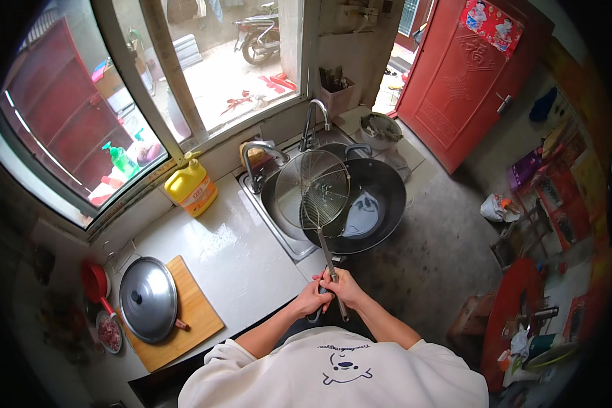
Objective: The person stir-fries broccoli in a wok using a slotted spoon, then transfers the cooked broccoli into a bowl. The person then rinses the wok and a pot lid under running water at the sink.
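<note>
A dark wok (385, 204) with a little liquid in its bottom rests over the right part of the steel double sink (296, 245). Its long handle points towards me, and my left hand (313, 297) is closed around it. My right hand (342, 288) grips the metal handle of a round wire-mesh skimmer (313, 188), close beside my left hand. The skimmer's mesh lies above the wok's left side and the sink basin, with small green bits on it. Whether skimmer and wok touch cannot be told. Two curved faucets (313, 115) rise behind them.
A yellow detergent jug (191, 186) stands on the white counter by the window. At the left are a wooden cutting board (199, 316), a metal lid (148, 298), a red ladle (94, 280) and a plate of minced meat (108, 331). A bowl (380, 130) sits right of the faucets, near a red door (464, 76).
</note>
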`<state>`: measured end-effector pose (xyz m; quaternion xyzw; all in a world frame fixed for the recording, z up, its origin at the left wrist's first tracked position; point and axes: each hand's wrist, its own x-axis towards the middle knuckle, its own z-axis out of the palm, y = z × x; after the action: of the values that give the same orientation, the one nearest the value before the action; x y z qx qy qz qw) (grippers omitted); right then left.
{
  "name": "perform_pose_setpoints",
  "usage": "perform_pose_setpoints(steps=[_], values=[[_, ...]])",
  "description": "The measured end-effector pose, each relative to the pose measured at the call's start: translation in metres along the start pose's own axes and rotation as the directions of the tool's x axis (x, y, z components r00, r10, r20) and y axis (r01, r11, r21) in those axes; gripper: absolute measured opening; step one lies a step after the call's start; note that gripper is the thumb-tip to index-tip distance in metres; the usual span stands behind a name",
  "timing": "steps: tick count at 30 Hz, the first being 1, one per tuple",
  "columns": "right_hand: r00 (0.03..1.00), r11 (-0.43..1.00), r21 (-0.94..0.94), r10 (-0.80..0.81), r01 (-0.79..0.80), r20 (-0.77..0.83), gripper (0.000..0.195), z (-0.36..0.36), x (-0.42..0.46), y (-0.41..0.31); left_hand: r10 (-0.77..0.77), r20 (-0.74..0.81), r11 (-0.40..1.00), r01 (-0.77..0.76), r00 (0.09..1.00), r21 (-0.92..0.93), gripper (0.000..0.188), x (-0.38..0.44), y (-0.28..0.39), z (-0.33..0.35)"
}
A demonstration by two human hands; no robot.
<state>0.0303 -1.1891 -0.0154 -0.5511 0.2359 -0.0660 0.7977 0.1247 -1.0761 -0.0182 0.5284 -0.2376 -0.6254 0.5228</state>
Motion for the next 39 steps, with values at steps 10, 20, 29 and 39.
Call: perform_pose_setpoints(steps=[10, 20, 29, 39], values=[[0.986, 0.984, -0.094, 0.147, -0.154, -0.082, 0.015, -0.047, 0.074, -0.038, -0.026, 0.037, 0.971, 0.034, 0.999, -0.236, 0.005, 0.082, 0.04, -0.021], [0.971, 0.96, -0.153, 0.228, -0.236, -0.068, 0.012, -0.065, 0.094, -0.081, 0.017, 0.13, 0.79, 0.067, 0.991, -0.609, 0.009, 0.118, 0.052, -0.015], [0.98, 0.934, -0.296, 0.185, -0.198, -0.071, 0.002, -0.054, 0.101, -0.104, 0.206, 0.35, 0.604, 0.163, 0.914, -0.78, 0.013, 0.135, 0.031, -0.035], [0.967, 0.948, -0.195, 0.249, -0.253, -0.042, 0.007, -0.056, 0.11, -0.111, 0.11, 0.344, 0.611, 0.209, 0.933, -0.764, 0.021, 0.131, 0.051, -0.042]])
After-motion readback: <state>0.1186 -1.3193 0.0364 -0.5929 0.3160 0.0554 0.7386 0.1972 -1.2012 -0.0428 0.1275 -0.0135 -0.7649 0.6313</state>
